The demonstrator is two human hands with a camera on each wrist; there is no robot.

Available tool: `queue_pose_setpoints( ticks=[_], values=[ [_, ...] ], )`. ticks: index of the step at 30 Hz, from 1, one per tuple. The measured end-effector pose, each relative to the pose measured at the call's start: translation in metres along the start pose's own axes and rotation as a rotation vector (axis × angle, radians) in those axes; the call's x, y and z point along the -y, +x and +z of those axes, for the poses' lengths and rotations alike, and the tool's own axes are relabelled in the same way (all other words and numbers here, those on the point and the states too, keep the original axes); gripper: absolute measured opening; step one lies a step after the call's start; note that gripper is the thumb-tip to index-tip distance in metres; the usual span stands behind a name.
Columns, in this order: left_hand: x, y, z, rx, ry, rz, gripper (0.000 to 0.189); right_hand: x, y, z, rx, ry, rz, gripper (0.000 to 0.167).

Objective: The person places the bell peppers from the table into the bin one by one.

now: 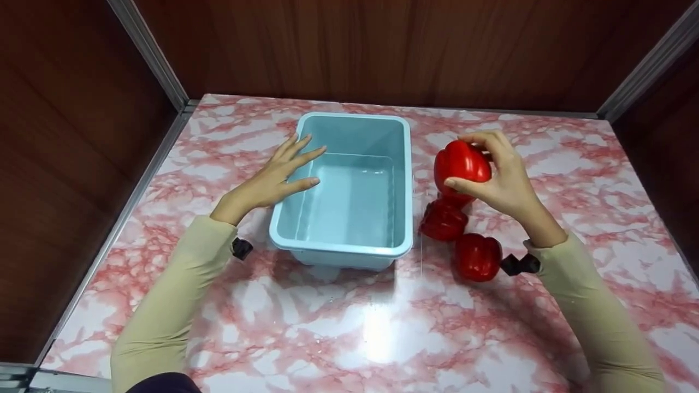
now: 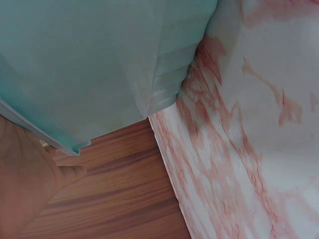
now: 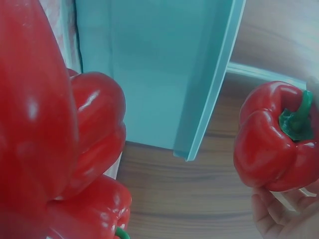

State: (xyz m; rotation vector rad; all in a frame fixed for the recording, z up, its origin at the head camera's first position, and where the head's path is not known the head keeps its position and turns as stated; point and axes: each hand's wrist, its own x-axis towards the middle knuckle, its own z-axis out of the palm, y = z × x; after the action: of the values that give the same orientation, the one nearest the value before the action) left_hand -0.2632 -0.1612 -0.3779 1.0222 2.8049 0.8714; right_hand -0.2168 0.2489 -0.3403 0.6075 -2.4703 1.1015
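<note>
My right hand [image 1: 505, 177] grips a red bell pepper [image 1: 461, 164], thumb on the near side and fingers over the far side. Its green stem shows in the right wrist view, where the held pepper [image 3: 274, 139] is apart from the others. Below it on the table lie more red bell peppers: one dark red [image 1: 443, 220], one nearer me [image 1: 478, 257], and one mostly hidden beneath the held pepper. My left hand [image 1: 276, 177] is spread with straight fingers over the left rim of a light blue plastic bin [image 1: 352, 207], whose inside holds nothing.
The bin stands left of the peppers on a pink-and-white marbled table [image 1: 306, 338]. Brown wood-look panels [image 1: 371, 54] with metal edging enclose the back and both sides. Dark cube-like pieces [image 1: 519, 265] sit at each sleeve cuff.
</note>
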Motion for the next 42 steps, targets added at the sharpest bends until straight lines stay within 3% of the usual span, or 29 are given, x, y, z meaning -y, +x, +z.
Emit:
queue_pose_setpoints(
  ticks=[16, 35, 42],
  values=[
    [0.0, 0.001, 0.001, -0.004, 0.011, 0.002, 0.061, 0.007, 0.004, 0.0, 0.011, 0.009, 0.05, 0.064],
    [0.0, 0.0, 0.0, -0.002, -0.002, -0.009, 0.061, 0.01, 0.009, 0.003, -0.007, 0.036, -0.016, 0.063],
    [0.0, 0.0, 0.0, -0.008, 0.006, -0.003, 0.061, 0.011, 0.009, 0.005, 0.002, 0.032, 0.018, 0.064]
  ],
)
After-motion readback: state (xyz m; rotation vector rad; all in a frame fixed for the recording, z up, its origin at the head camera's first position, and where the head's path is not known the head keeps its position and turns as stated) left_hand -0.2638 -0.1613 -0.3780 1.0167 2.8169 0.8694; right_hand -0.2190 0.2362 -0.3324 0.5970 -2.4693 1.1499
